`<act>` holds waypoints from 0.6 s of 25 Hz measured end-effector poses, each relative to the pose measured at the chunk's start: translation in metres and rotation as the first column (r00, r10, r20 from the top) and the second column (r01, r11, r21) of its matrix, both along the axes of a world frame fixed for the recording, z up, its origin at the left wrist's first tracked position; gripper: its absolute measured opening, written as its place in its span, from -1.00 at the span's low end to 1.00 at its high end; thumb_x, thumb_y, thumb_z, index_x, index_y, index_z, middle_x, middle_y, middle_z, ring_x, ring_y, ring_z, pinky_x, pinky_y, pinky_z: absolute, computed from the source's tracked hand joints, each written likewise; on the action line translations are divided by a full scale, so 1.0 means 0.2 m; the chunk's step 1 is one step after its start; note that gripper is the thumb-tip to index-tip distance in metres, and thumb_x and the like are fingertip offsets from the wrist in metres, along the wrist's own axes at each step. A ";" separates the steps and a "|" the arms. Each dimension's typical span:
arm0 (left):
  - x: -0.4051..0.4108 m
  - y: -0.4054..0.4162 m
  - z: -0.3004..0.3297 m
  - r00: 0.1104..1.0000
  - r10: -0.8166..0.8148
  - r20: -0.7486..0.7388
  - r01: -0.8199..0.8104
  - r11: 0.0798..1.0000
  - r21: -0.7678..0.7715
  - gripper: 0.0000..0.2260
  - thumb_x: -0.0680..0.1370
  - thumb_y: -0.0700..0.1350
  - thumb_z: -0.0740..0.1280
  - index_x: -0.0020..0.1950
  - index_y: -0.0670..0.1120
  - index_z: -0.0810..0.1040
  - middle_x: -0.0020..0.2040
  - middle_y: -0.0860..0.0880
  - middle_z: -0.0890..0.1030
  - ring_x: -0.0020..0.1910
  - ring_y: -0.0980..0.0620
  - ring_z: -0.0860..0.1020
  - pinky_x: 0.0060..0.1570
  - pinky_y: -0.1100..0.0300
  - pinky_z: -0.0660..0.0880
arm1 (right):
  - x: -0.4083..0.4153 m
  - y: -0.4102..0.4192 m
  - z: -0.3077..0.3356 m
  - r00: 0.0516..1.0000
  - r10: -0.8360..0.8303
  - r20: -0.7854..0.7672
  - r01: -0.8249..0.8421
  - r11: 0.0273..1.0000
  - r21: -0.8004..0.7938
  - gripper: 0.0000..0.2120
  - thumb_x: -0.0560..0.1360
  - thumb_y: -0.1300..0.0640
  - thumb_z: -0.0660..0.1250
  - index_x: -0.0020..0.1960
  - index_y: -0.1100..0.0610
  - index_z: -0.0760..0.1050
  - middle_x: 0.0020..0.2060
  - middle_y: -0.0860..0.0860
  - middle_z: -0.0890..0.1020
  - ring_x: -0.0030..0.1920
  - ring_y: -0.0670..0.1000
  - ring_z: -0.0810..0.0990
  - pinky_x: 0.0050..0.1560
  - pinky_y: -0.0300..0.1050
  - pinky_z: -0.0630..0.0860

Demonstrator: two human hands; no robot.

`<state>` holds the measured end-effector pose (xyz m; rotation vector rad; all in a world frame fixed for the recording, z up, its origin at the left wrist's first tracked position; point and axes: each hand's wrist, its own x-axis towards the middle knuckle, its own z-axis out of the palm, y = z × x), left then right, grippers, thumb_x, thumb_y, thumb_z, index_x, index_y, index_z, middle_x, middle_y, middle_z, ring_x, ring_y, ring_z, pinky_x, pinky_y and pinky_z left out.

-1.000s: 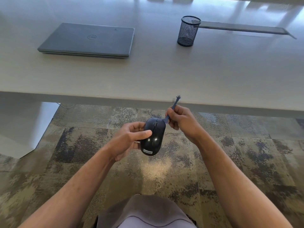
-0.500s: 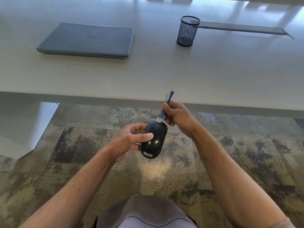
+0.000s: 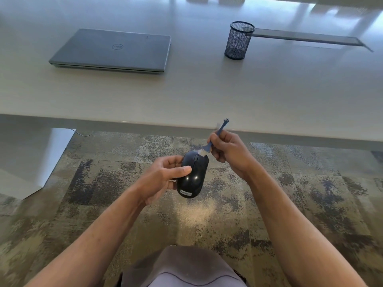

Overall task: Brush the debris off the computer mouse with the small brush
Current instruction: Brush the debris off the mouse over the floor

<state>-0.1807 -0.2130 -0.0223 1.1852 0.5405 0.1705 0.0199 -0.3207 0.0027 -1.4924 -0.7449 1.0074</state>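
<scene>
Brush [image 3: 207, 147] bristles on hand-held mouse [image 3: 193, 175].

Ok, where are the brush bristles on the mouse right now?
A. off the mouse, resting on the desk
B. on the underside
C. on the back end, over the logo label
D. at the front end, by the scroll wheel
D: the pale bristles of the brush, held in the right hand, sit at the front end of the mouse beside the scroll wheel, while the left hand grips the mouse's side.
</scene>
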 end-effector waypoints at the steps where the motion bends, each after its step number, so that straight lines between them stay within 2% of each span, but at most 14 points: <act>1: 0.00 0.00 0.00 1.000 0.010 0.004 -0.010 1.000 -0.004 -0.71 0.43 -0.12 0.47 0.13 -0.13 0.67 0.08 -0.22 0.69 0.04 -0.19 0.68 -0.06 -0.03 0.64 | 0.01 -0.03 -0.01 1.000 0.002 -0.005 -0.002 1.000 -0.001 -0.75 0.72 0.23 0.16 -0.10 0.18 0.49 -0.37 0.03 0.50 -0.44 -0.06 0.37 -0.46 -0.29 0.28; 3: -0.01 0.01 0.00 0.999 0.033 0.003 -0.033 0.999 -0.011 -0.68 0.42 -0.12 0.46 0.16 -0.15 0.65 0.07 -0.20 0.70 0.03 -0.18 0.69 -0.08 -0.01 0.64 | 0.03 -0.08 -0.02 1.000 -0.010 -0.008 0.010 1.000 -0.002 -0.73 0.71 0.23 0.17 -0.13 0.17 0.49 -0.37 0.04 0.49 -0.45 -0.05 0.37 -0.46 -0.26 0.26; 6: 0.01 0.01 0.00 0.999 0.038 0.007 -0.038 0.999 -0.009 -0.65 0.42 -0.11 0.47 0.19 -0.16 0.63 0.07 -0.16 0.71 0.02 -0.14 0.70 -0.09 0.03 0.63 | 0.03 -0.08 -0.01 0.989 -0.148 -0.019 0.149 0.987 0.055 -0.75 0.71 0.22 0.19 -0.12 0.18 0.53 -0.37 0.03 0.55 -0.44 -0.04 0.40 -0.46 -0.25 0.29; 9: 0.02 0.00 0.01 0.999 0.039 0.015 -0.038 0.999 -0.023 -0.63 0.42 -0.11 0.47 0.20 -0.18 0.62 0.07 -0.16 0.71 0.03 -0.15 0.69 -0.07 0.01 0.63 | -0.02 -0.05 -0.01 0.970 -0.234 0.063 0.227 0.969 0.101 -0.81 0.69 0.21 0.25 -0.06 0.17 0.57 -0.30 0.00 0.65 -0.39 -0.04 0.46 -0.42 -0.25 0.36; 12: 0.02 0.01 0.01 0.997 0.073 0.020 -0.072 0.997 -0.028 -0.63 0.42 -0.12 0.46 0.20 -0.20 0.60 0.06 -0.16 0.71 0.03 -0.16 0.69 -0.04 -0.02 0.64 | -0.07 -0.10 -0.06 0.972 -0.213 0.103 0.203 0.974 0.099 -0.82 0.68 0.20 0.25 -0.05 0.13 0.58 -0.34 -0.02 0.61 -0.38 -0.08 0.47 -0.37 -0.26 0.39; 15: 0.01 0.04 0.01 0.994 0.108 0.019 -0.108 0.993 -0.038 -0.61 0.42 -0.12 0.45 0.22 -0.22 0.58 0.10 -0.20 0.69 0.06 -0.19 0.68 -0.03 -0.03 0.63 | -0.07 -0.19 -0.09 0.992 -0.122 0.035 0.116 0.985 0.127 -0.82 0.65 0.15 0.25 -0.08 0.10 0.57 -0.34 0.02 0.57 -0.36 -0.06 0.46 -0.34 -0.26 0.41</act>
